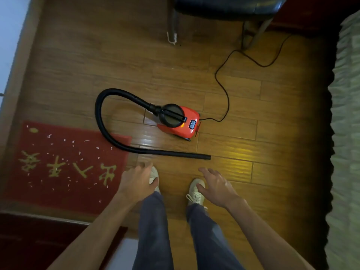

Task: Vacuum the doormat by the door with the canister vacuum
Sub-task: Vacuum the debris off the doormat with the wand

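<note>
While both hands (pixel 136 182) (pixel 216 184) hover wide and empty, the hose (pixel 101 131) crosses the doormat (pixel 58 168) corner — bare floor (pixel 253 172) rightward

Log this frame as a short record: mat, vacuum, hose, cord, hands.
mat: red doormat on the floor at left, scattered with white bits
vacuum: red canister on wood floor, right of the mat
hose: black hose loops over the mat corner; open end lies on the floor
cord: black cord runs toward the chair
hands: left hand and right hand open, empty, above the shoes
</note>
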Tool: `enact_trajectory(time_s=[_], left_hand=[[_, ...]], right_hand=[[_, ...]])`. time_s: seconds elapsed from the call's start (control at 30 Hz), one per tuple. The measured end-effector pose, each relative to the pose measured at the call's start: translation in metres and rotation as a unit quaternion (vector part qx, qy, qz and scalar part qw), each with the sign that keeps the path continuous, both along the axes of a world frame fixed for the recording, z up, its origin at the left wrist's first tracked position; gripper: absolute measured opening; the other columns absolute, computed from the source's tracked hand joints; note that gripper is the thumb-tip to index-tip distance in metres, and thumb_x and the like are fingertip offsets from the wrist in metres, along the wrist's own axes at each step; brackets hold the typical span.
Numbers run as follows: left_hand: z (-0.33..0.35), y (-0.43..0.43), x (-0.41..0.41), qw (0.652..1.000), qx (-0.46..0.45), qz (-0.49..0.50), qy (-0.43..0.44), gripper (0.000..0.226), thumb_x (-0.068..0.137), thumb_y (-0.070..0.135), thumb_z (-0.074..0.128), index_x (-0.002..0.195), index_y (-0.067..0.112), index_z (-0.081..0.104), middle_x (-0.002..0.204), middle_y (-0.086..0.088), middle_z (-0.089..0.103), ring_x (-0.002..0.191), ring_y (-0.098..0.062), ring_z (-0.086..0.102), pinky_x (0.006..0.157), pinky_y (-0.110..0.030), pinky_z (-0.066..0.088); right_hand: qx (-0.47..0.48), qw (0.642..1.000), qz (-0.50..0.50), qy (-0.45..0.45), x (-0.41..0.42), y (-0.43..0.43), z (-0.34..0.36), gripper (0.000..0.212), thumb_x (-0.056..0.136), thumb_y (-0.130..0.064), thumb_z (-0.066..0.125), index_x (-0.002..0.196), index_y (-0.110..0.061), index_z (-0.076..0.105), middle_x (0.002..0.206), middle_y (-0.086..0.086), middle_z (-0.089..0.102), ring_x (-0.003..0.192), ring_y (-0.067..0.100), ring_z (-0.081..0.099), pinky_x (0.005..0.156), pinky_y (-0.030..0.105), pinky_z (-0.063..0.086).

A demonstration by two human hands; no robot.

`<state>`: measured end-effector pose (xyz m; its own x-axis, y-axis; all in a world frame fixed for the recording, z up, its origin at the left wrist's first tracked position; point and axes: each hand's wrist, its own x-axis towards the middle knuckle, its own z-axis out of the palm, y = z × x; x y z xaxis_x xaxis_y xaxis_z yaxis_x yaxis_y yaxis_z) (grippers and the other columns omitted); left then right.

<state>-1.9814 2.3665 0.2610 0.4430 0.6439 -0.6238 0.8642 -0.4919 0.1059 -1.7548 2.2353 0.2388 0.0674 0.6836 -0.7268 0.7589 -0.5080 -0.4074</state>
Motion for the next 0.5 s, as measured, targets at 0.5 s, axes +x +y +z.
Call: enact_trajectory(time_s=[0.5], left_hand=[[-0.002, 0.097, -0.056, 0.995, -0.020, -0.092, 0.024, 0.047, 0.093, 0.052, 0.049, 0.127, 0.019, 0.047, 0.119, -0.003, 0.062, 0.104, -0.026, 0.067, 0.080, -0.037, 0.052]], right_hand=[[-0.027, 0.994, -0.106, 0.004, -0.088, 0.063, -0.011, 0.060, 0.094, -0.040, 0.057, 0.148, -0.022, 0.036, 0.137, 0.004, 0.053, 0.129, 0.025, 0.047, 0.102, 0.038, 0.044]])
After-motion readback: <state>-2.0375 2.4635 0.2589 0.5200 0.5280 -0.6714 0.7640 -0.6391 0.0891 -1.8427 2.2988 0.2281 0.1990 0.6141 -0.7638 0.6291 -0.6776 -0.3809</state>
